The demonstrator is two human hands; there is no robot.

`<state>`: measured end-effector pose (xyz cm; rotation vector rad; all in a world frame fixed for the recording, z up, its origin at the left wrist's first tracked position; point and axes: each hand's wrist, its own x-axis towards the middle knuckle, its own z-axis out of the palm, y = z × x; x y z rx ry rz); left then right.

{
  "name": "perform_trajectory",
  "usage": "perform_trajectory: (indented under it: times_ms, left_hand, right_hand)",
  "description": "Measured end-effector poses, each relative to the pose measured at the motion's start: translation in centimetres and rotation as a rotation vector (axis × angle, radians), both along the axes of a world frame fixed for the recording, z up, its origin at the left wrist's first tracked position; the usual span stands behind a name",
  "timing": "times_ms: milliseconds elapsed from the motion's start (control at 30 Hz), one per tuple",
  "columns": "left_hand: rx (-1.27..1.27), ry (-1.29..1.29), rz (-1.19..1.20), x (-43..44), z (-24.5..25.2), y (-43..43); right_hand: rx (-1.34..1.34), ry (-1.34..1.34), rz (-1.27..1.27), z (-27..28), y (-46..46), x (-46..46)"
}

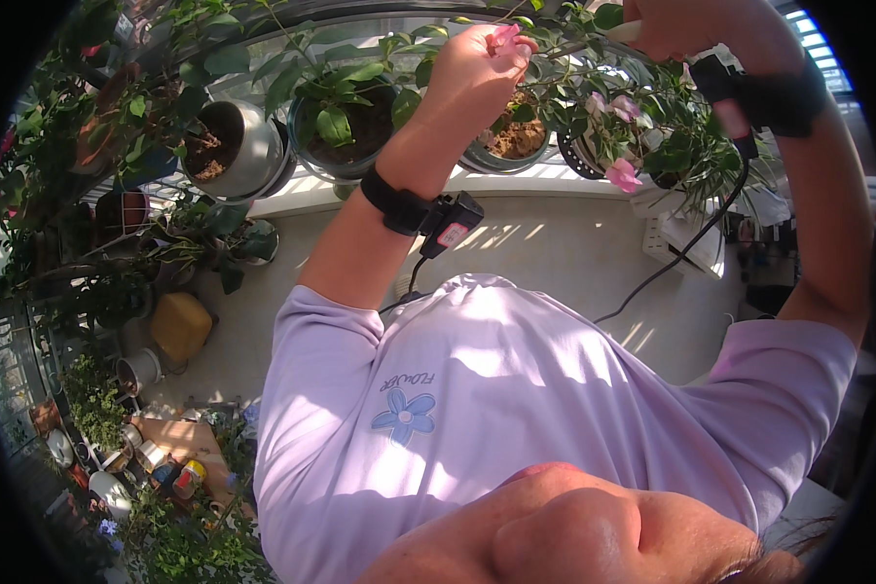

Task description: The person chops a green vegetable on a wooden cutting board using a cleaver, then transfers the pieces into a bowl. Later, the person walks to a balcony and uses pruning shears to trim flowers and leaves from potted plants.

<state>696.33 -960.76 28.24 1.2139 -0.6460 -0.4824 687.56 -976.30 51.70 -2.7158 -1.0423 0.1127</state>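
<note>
My left hand (485,62) is raised over the row of potted plants, with its fingers pinched around pink bougainvillea-like petals (506,38). To the right, at the top edge of the view, my right hand (701,29) is curled around a pale, tapered object (625,32); most of that object is hidden, so its kind is unclear. Thin leafy stems (577,55) run between the two hands. Below them hang pink blooms (623,175) on the same bushy plant. A pot with crumbly brown soil (518,135) stands just under my left hand.
On the pale ledge (379,196) stand a pot with a broad-leaved plant (336,120) and a tilted white pot (241,146). A black cable (671,266) hangs from my right wrist device. A yellow container (181,327) and a white basket (682,244) are lower down.
</note>
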Motion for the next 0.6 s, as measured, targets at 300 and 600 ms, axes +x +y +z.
perform_trajectory:
  times_ms: [300, 600]
  left_hand:
    - [-0.059, 0.064, -0.050, 0.3, -0.6, -0.4]
    - [0.001, 0.039, 0.019, -0.9, 0.1, 1.2]
  right_hand:
    - [-0.206, 0.026, -0.171, -2.5, -2.4, 1.6]
    - [-0.643, -0.067, -0.521, -2.8, 2.8, -0.2]
